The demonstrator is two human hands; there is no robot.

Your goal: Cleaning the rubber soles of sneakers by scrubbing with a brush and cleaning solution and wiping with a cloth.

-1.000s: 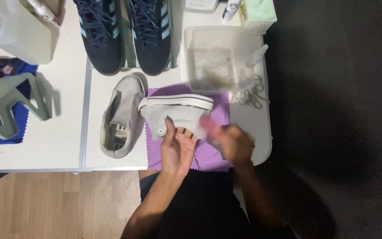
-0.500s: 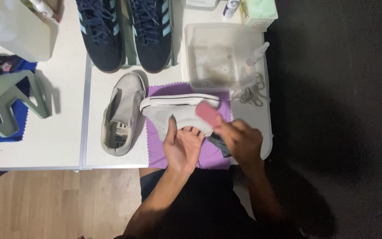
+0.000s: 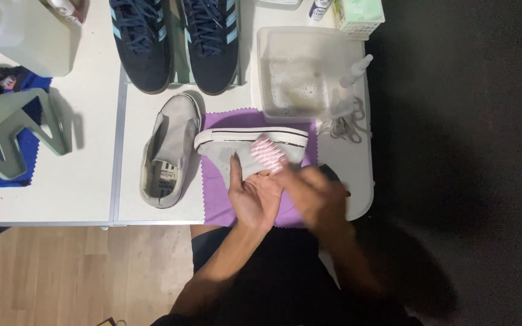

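Second grey shoe lies just left of the grip | left hand clamped on grey sneaker, tipped on its side over the purple cloth | right hand, blurred, closed around pink brush against the sneaker's upper.

Right hand shifted since a second ago: then just beside the left hand at the near edge of the grey shoe, half a second ago drawn slightly out to the right, now blurred and pressed close against the left hand's fingers. Pink brush moved too: held up just above the right hand's knuckles half a second ago, now tipped bristles-up over the shoe's side, just beyond the left hand's fingertips. Left thumb crept a little farther up the shoe's side.
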